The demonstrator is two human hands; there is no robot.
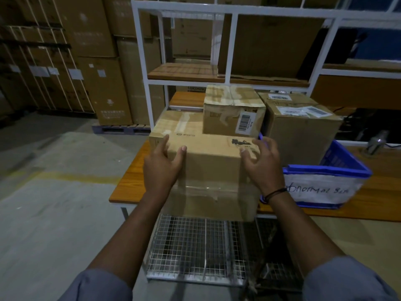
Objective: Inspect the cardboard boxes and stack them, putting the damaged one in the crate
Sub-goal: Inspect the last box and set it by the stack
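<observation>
A large cardboard box (211,170) stands at the front of the wooden table (130,181), clear tape across its near face. A smaller taped box (225,117) with a barcode label sits on top of it, toward the back right. My left hand (162,166) lies against the large box's near left corner with fingers extended. At the near right corner is my right hand (263,164), fingers loosely bent; I cannot tell whether it touches. A third box (303,135) with white labels stands behind on the right. The blue crate (325,169) has a handwritten white label and sits just right of the large box.
A wire-mesh cart (195,246) stands under my forearms, against the table's front edge. A white metal shelf frame (230,46) with cartons rises behind the table. Tall stacks of strapped cartons (65,61) on pallets fill the left; bare concrete floor lies left of the table.
</observation>
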